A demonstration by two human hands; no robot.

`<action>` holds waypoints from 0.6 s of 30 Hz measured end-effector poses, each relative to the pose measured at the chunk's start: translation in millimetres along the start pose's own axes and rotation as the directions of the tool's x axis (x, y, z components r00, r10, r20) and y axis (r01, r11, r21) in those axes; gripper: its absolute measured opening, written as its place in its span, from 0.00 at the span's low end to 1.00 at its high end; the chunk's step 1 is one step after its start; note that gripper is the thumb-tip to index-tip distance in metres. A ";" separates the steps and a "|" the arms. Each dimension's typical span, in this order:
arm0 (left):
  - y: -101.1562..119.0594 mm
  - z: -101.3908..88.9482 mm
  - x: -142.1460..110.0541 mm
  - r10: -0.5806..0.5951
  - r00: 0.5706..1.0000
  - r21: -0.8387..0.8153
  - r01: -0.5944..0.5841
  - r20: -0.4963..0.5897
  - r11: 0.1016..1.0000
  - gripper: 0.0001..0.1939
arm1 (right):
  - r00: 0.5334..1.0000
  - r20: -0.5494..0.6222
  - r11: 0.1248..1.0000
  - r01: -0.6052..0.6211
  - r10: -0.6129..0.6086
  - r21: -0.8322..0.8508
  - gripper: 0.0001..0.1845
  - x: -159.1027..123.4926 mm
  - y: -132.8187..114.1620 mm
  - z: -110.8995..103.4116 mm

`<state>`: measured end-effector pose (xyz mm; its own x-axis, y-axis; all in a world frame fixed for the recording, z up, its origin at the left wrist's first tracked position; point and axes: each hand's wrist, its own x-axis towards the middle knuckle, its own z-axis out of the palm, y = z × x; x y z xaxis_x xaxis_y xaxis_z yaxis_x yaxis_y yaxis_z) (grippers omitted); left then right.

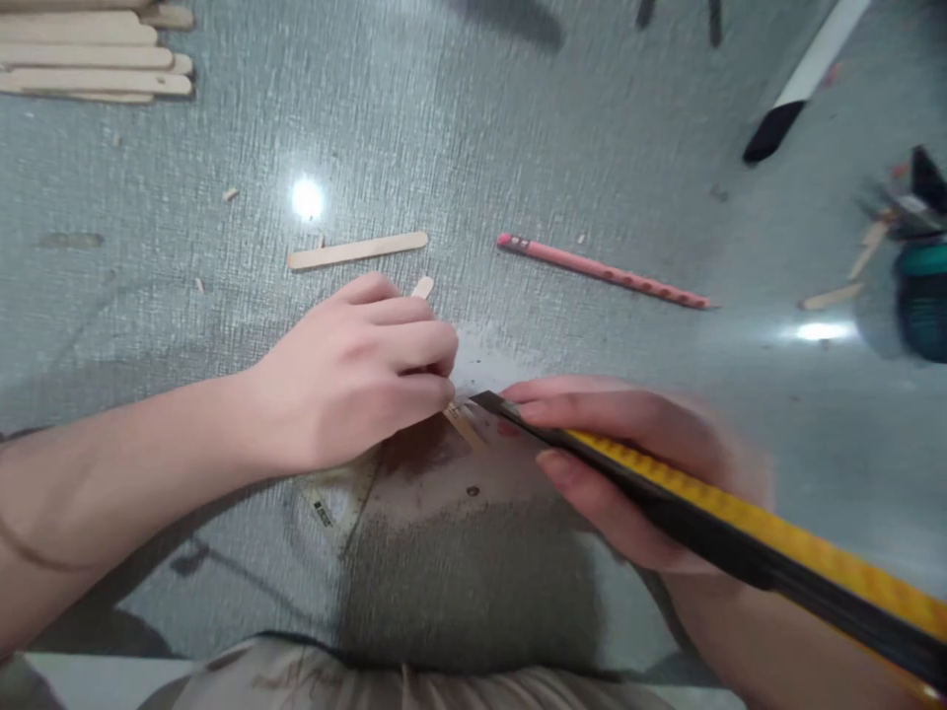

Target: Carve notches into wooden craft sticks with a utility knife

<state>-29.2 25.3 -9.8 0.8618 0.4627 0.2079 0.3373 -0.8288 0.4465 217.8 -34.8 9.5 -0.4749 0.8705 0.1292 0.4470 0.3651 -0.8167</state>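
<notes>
My left hand (370, 370) is closed around a wooden craft stick (466, 430), pressing it down on the work surface. One rounded end of the stick sticks out above my knuckles, the other below my fingertips. In my right hand (636, 444) is a yellow and black utility knife (710, 523), gripped between thumb and fingers. Its dark blade tip points left and is close to the stick beside my left fingertips; whether it touches I cannot tell. Beneath my left hand a clear plastic ruler or set square (332, 503) shows in part.
Another craft stick (357, 250) and a pink pencil (603, 271) lie beyond my hands. A pile of craft sticks (89, 56) is at the far left. To the right are a black-tipped white pen (803, 84), cut stick pieces (833, 296) and a dark teal object (921, 301). Small wood scraps are scattered about.
</notes>
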 end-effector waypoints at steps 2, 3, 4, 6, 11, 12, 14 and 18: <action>-3.2 -0.7 0.8 0.010 1.000 -0.054 -0.009 0.026 0.999 0.18 | 1.000 0.023 1.000 0.011 -0.011 -0.006 0.17 0.4 3.3 -2.0; -4.3 -1.0 1.0 0.005 0.999 -0.078 -0.002 0.038 0.997 0.17 | 0.999 0.032 1.000 0.018 -0.018 -0.007 0.16 0.3 4.4 -2.3; -4.9 -1.2 1.1 -0.003 0.999 -0.097 0.007 0.045 0.995 0.16 | 0.999 0.037 1.000 0.021 -0.021 -0.010 0.16 0.1 4.9 -2.1; -4.5 -1.4 0.8 -0.020 0.999 -0.115 0.025 0.045 0.993 0.15 | 1.000 0.018 1.000 0.010 -0.010 -0.017 0.16 -0.9 4.0 -0.9; 8.1 1.9 -2.0 -0.119 0.992 0.004 0.119 -0.035 0.993 0.14 | 0.999 -0.048 0.993 0.001 -0.007 -0.121 0.19 -7.3 -4.4 6.0; 11.9 3.2 -2.6 -0.148 0.987 0.030 0.149 -0.056 0.988 0.13 | 0.998 -0.070 0.988 0.001 -0.012 -0.154 0.19 -8.8 -5.9 7.9; 19.3 5.9 -3.5 -0.194 0.976 0.067 0.202 -0.099 0.977 0.12 | 0.993 -0.113 0.981 -0.008 -0.015 -0.195 0.18 -11.0 -8.4 12.0; 28.4 9.3 -2.8 -0.228 0.958 0.115 0.250 -0.174 0.961 0.14 | 0.991 -0.134 0.984 -0.040 0.017 -0.172 0.20 -11.5 -11.8 19.1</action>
<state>-18.6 -2.5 -5.8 0.6823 0.6873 0.2491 0.5831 -0.7172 0.3816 203.5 -55.5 6.8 -0.3613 0.9129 0.1897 0.5891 0.3812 -0.7125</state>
